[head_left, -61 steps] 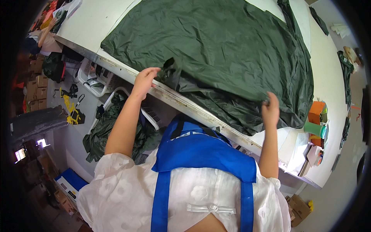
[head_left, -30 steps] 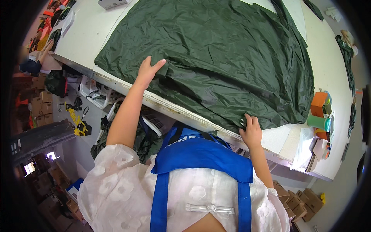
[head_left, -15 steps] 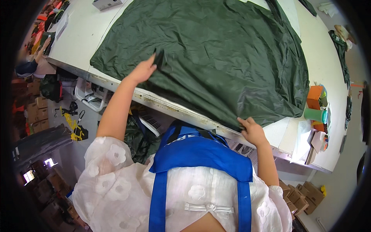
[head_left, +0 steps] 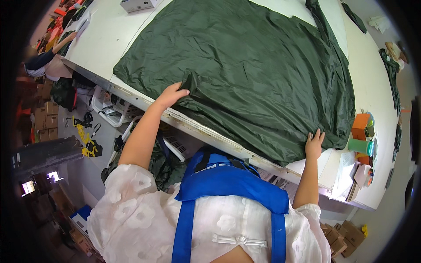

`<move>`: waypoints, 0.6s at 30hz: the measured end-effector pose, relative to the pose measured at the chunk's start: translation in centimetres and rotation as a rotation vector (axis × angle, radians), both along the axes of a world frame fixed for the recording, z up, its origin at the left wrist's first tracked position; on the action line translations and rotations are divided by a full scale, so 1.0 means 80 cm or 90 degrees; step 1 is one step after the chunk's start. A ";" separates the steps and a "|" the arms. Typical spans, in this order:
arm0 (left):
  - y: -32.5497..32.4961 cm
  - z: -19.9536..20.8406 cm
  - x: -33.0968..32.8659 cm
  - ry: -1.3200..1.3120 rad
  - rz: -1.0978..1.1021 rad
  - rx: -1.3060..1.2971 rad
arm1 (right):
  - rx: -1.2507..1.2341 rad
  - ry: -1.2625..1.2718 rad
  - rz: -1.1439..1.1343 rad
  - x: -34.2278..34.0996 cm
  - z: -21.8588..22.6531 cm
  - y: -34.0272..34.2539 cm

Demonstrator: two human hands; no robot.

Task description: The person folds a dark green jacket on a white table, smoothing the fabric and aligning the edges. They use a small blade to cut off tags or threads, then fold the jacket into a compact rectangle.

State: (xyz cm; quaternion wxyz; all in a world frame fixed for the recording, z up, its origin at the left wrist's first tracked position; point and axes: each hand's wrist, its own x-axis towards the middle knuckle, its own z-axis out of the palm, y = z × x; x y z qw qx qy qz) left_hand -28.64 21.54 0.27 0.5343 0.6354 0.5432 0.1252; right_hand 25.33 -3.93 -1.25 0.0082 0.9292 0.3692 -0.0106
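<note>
A large sheet of thin dark green fabric [head_left: 245,65] lies wrinkled over the white table [head_left: 98,44], its near edge along the front of the tabletop. My left hand [head_left: 171,95] pinches a fold of this cloth near the front edge, and a small bunch stands up beside the fingertips. Farther right, my right hand [head_left: 314,143] rests on the cloth near its right front corner. Its fingers are stretched out and slightly apart, touching the surface without gripping. A long narrow strip of the same green material runs along the fabric's right side.
At the table's right lie an orange box [head_left: 360,126], a green cylinder [head_left: 360,146] and papers. A white box [head_left: 138,4] stands at the far left. Below the table is a white plastic basket [head_left: 112,107]. Another person's arm [head_left: 63,43] reaches in at far left.
My right hand has let go of the near edge and moved right and farther onto the fabric. My left hand still pinches its fold. The whole view has shifted slightly.
</note>
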 end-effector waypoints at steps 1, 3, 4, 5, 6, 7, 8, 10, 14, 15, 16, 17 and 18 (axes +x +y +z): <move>0.000 0.015 0.006 -0.108 0.088 -0.027 | 0.007 0.023 -0.030 -0.015 0.015 0.007; 0.028 0.041 0.025 -0.004 0.126 0.022 | 0.074 -0.020 0.118 -0.022 0.006 0.002; 0.041 0.061 0.041 0.084 0.113 0.036 | 0.107 -0.041 0.192 -0.026 0.002 0.000; 0.051 0.047 0.046 0.080 0.074 0.164 | 0.095 0.011 0.192 -0.048 0.017 0.009; 0.058 0.038 0.055 0.075 0.029 0.292 | 0.093 0.016 0.211 -0.055 0.016 0.012; 0.063 0.029 0.067 0.031 0.088 0.271 | 0.079 0.021 0.149 -0.051 0.007 0.010; 0.065 0.002 0.063 0.086 0.069 0.285 | 0.061 0.028 0.084 -0.048 -0.002 0.005; 0.067 -0.066 0.049 0.198 0.041 0.312 | 0.067 0.050 0.081 -0.049 0.008 0.015; 0.054 -0.027 0.071 0.278 0.157 0.197 | 0.248 -0.049 0.111 0.045 -0.014 -0.033; 0.048 -0.024 0.054 0.222 0.185 0.267 | 0.283 0.034 -0.095 0.065 0.002 -0.043; 0.044 -0.018 0.032 0.165 0.209 0.341 | 0.313 0.116 -0.306 0.081 0.021 -0.057; 0.039 -0.022 0.015 0.177 0.202 0.397 | 0.261 0.016 -0.262 0.133 -0.014 -0.115; 0.034 -0.032 0.002 0.191 0.196 0.457 | 0.210 -0.081 -0.217 0.176 -0.054 -0.162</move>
